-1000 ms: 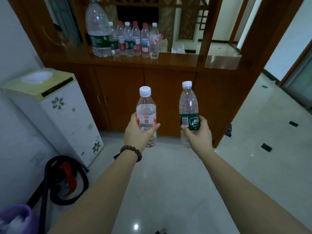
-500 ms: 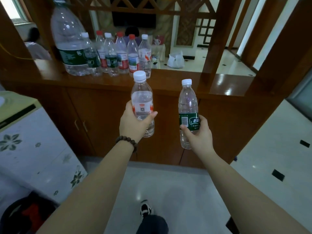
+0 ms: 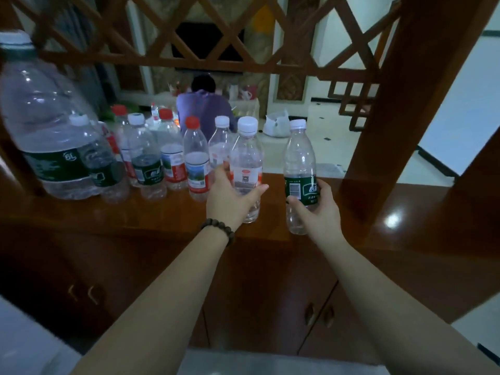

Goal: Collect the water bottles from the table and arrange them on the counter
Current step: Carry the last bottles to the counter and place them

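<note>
My left hand point(image 3: 230, 197) is wrapped round the clear plastic bottle with the red-and-white label and white cap point(image 3: 246, 169), and my right hand point(image 3: 315, 209) is curled round the clear plastic bottle with the dark green label and white cap point(image 3: 299, 174); both sit mid-frame, upright, over the glossy brown wooden counter point(image 3: 378, 201). I can't tell whether either base is already resting on the wood. The risk, as I judge it, sits on the left: the row of small clear bottles with red and white caps point(image 3: 173, 158) stands close to my left knuckles, the nearest red-capped one just beside my fingers, so a sideways nudge while setting down could tip one into its neighbours, all the way toward the large clear water jug with the dark green label point(image 3: 46, 125) at the left of the frame. These bottles look nearly empty, so they would topple easily. The green-label bottle hangs near the counter's front edge; released there, it could drop to the floor. Open room lies to the right: bare wood runs from my right hand to the thick brown wooden post point(image 3: 389, 104) at upper right, so I'd fill that stretch, well back from the lip.
</note>
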Motion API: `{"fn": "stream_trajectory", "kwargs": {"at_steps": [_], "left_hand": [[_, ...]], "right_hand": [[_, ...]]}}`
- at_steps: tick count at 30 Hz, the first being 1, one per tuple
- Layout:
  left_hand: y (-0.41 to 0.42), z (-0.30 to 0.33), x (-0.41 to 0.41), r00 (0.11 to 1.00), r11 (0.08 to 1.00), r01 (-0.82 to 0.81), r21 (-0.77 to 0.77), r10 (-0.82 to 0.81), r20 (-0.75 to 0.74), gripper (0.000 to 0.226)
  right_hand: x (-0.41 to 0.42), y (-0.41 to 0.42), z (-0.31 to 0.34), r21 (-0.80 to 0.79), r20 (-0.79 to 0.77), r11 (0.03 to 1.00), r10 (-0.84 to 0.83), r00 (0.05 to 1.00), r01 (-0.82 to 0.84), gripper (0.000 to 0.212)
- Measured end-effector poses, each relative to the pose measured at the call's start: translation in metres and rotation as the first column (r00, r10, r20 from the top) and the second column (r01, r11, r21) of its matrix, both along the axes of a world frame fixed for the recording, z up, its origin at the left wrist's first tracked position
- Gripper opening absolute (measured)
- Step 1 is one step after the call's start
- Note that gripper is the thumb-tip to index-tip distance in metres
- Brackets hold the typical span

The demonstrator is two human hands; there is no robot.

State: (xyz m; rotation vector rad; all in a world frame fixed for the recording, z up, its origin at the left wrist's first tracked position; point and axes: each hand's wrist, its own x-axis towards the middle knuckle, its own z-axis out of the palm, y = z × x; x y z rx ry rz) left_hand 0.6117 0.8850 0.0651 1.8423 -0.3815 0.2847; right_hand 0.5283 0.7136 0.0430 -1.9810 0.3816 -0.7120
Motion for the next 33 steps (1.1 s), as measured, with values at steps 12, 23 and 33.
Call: {"fn": "stream_trajectory", "kwargs": {"at_steps": [12,23,33], "left_hand": [[-0.079,-0.022,0.083,0.998,0.995,-0.002,0.100,0.008,-0.063,0.065],[-0.092,-0.042,0.089,0.997,0.983,-0.026,0.182,0.039,-0.068,0.087],[-0.088,-0.043,0.075,0.997,0.981,0.005,0.195,0.011,-0.081,0.085]], "right_hand": [[0.080,-0.055,-0.015,0.090,-0.029,0.995,0.040,0.999,-0.038,0.080],[0.094,-0.067,-0.027,0.109,-0.065,0.990,0.099,0.993,-0.091,0.080],[0.084,-0.071,-0.023,0.041,-0.083,0.990,0.140,0.987,-0.137,0.092]]}}
